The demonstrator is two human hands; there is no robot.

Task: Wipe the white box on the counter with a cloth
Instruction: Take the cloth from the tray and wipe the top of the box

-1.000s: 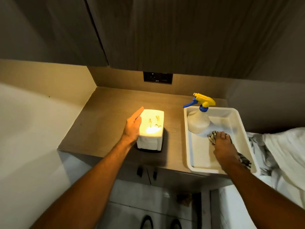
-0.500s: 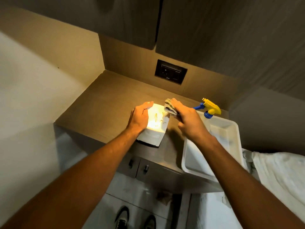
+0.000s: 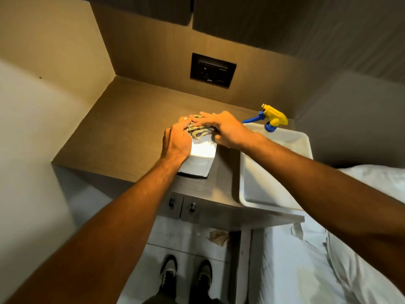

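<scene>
The white box (image 3: 200,157) sits near the front edge of the wooden counter (image 3: 122,132), brightly lit on top. My left hand (image 3: 176,141) grips its left side and far corner. My right hand (image 3: 223,129) presses a striped grey cloth (image 3: 199,131) flat onto the far part of the box top. The cloth bunches between my two hands, and the far end of the box is hidden under them.
A white plastic tray (image 3: 258,189) stands to the right of the box, with a spray bottle's yellow and blue head (image 3: 272,117) at its far end. A dark socket panel (image 3: 212,70) is in the back wall. A bed with white sheets (image 3: 328,260) lies to the right.
My right hand carried the cloth from the tray over to the box and now presses it on the top. My left hand shifted from the box's side to gripping its far left corner.
</scene>
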